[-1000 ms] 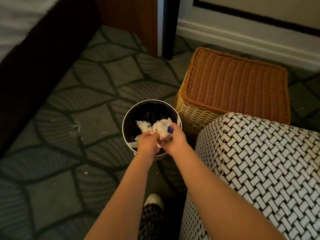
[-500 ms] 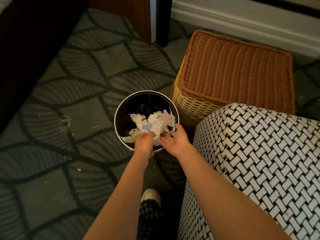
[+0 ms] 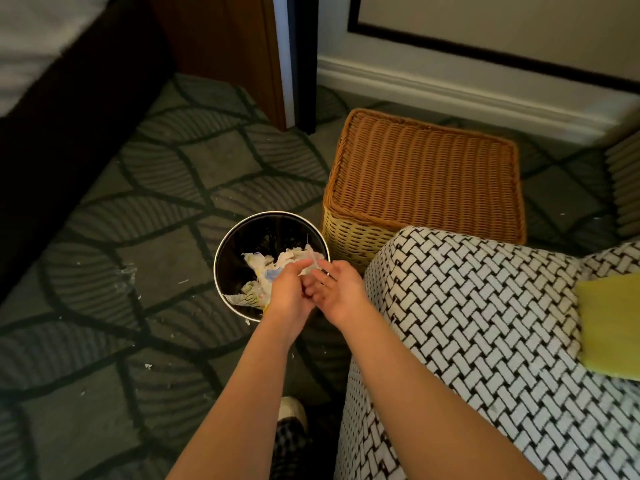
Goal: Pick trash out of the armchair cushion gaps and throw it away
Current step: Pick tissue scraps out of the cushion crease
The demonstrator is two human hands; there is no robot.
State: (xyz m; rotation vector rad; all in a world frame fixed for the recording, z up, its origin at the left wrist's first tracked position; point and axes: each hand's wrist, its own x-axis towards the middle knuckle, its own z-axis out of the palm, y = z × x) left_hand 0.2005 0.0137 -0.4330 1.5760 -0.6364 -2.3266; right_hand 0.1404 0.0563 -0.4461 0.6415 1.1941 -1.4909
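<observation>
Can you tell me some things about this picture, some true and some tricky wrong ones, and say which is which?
1. The bin has crumpled paper in it. True.
2. The bin is square. False: it is round.
3. The left hand and right hand are close together by the bin. True.
4. The basket beside the bin is blue. False: it is orange-brown wicker.
5. A yellow thing lies on the armchair. True.
6. The carpet is spotless. False: little white scraps lie on it.
</observation>
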